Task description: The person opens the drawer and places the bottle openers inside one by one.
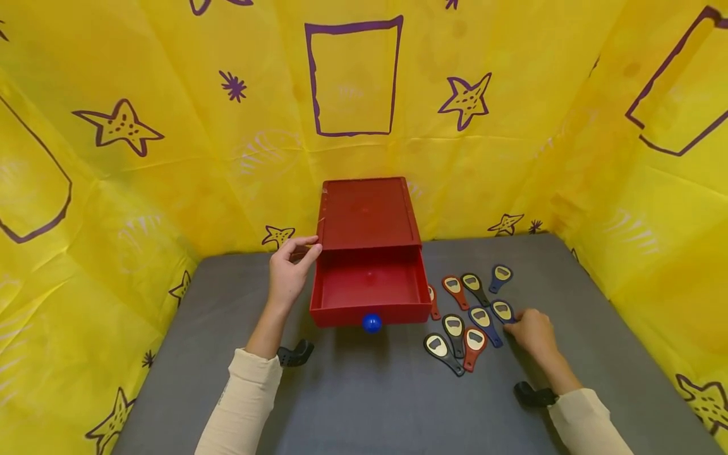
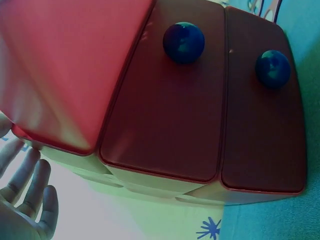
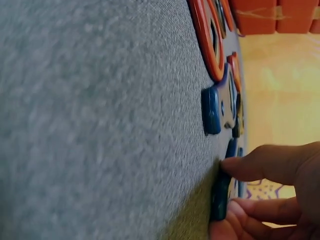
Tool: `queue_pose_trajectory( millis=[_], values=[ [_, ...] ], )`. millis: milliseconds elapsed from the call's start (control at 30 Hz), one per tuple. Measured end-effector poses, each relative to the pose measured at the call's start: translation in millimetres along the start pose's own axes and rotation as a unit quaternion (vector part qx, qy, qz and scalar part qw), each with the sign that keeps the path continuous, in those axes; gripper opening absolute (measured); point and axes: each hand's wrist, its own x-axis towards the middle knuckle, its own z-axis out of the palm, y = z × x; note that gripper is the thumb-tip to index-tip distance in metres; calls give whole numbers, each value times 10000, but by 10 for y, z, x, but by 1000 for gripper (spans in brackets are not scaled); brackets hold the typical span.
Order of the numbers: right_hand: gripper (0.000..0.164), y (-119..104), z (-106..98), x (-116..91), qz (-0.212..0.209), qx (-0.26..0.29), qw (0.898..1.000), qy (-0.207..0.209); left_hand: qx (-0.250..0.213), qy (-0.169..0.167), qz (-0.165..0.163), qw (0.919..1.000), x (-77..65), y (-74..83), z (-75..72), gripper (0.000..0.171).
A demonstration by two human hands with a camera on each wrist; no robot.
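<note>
A red drawer unit point(image 1: 366, 215) stands at the back, its top drawer point(image 1: 341, 316) pulled out and bare inside. My left hand point(image 1: 289, 272) touches the unit's upper left edge with thumb and fingertips; in the left wrist view its other fingers are extended beside the unit. On the table to the right, my right hand point(image 1: 533, 332) pinches the handle end of a blue bottle opener point(image 1: 503, 309) between thumb and fingers. That opener point(image 3: 219, 197) lies low against the table, partly hidden by the fingers in the right wrist view.
Several more bottle openers lie around it, including a blue one point(image 1: 501, 276), a red one point(image 1: 474, 344) and a black one point(image 1: 442, 351). Two lower drawers point(image 2: 165, 110) with blue knobs are closed. Yellow patterned cloth point(image 1: 364, 158) walls the grey table point(image 1: 375, 404).
</note>
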Motion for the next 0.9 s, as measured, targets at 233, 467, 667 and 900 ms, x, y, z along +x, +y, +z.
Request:
queue_pose_trajectory(
  millis=[233, 467, 667, 900],
  values=[
    [26, 61, -41, -25, 40, 241, 9997, -52, -351, 62, 258, 9990, 45, -215, 18, 25],
    [35, 1, -168, -25, -102, 654, 9977, 114, -356, -37, 239, 9991, -23, 25, 3, 26],
    [39, -217, -401, -5, -93, 1198, 9926, -164, -518, -33, 269, 9983, -9, 13, 17, 25],
    [44, -581, -697, 13, -198, 1750, 9837, -366, -595, -26, 266, 9979, -7, 13, 13, 24]
  ],
)
